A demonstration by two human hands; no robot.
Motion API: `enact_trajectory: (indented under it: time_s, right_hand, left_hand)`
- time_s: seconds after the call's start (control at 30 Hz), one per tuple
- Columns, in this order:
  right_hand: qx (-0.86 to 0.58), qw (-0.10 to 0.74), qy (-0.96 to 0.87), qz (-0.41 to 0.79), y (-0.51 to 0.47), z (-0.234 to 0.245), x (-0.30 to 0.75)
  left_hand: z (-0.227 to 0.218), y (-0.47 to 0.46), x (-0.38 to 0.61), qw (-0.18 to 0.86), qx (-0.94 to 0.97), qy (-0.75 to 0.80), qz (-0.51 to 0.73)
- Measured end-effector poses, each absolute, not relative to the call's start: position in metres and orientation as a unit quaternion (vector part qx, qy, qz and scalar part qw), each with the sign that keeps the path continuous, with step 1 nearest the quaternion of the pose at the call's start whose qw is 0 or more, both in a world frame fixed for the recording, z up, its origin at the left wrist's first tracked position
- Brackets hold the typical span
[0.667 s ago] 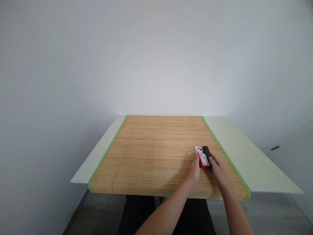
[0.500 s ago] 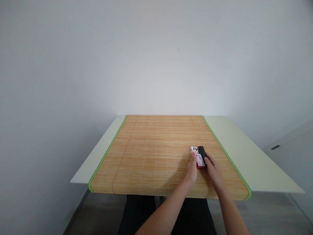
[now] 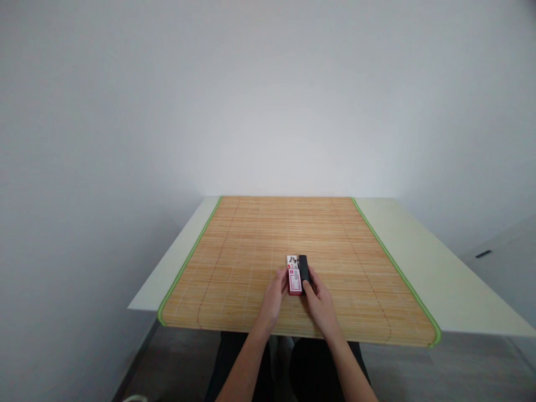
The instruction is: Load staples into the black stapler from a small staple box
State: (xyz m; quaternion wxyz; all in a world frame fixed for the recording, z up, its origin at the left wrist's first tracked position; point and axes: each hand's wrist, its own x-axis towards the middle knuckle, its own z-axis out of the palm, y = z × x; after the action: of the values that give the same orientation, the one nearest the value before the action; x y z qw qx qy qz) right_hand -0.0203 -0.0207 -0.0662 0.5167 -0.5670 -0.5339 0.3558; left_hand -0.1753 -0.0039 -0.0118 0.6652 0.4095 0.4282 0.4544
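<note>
Head camera view showed two bare hands at the near part of a straw-coloured slatted bamboo mat (image 3: 268,234) with bright green edging, which covered the middle of a pale, greenish-white tabletop (image 3: 412,251). Between the hands lay a small oblong box with white and red printing (image 3: 295,281) and, close along its right side, a long, narrow matte-black object (image 3: 304,267). Both had their long sides pointing roughly away from the person, near the middle of the mat's width. Whether the pair rested on the mat or was raised slightly above it could not be told.

The left hand (image 3: 273,296) was loosely curved, its fingers against the left side of the box; how far they reached underneath was hidden. The right hand (image 3: 321,304) was partly closed around the black object, thumb on the near part of its top and fingers along its right side.

Both forearms came in from the bottom edge, above the person's legs in black trousers (image 3: 238,357). A grey floor (image 3: 402,368) showed below the tabletop, and a plain whitish wall (image 3: 293,100) rose behind it. At the far right, a small dark, slender piece (image 3: 483,253) stood out against a pale surface.
</note>
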Motion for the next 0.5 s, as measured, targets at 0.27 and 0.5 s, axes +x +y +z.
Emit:
enact_trajectory:
  time_s: [0.27,0.5]
  right_hand:
    - [-0.546,0.5,-0.55,0.386,-0.022,-0.064,-0.021]
    - [-0.549,0.457,-0.608,0.348,-0.034,-0.052,0.008]
  left_hand:
    - [-0.015,-0.006,-0.186,0.603,0.479,0.459,0.442]
    - [-0.007,-0.007,-0.214,0.374,0.716,0.469,0.358]
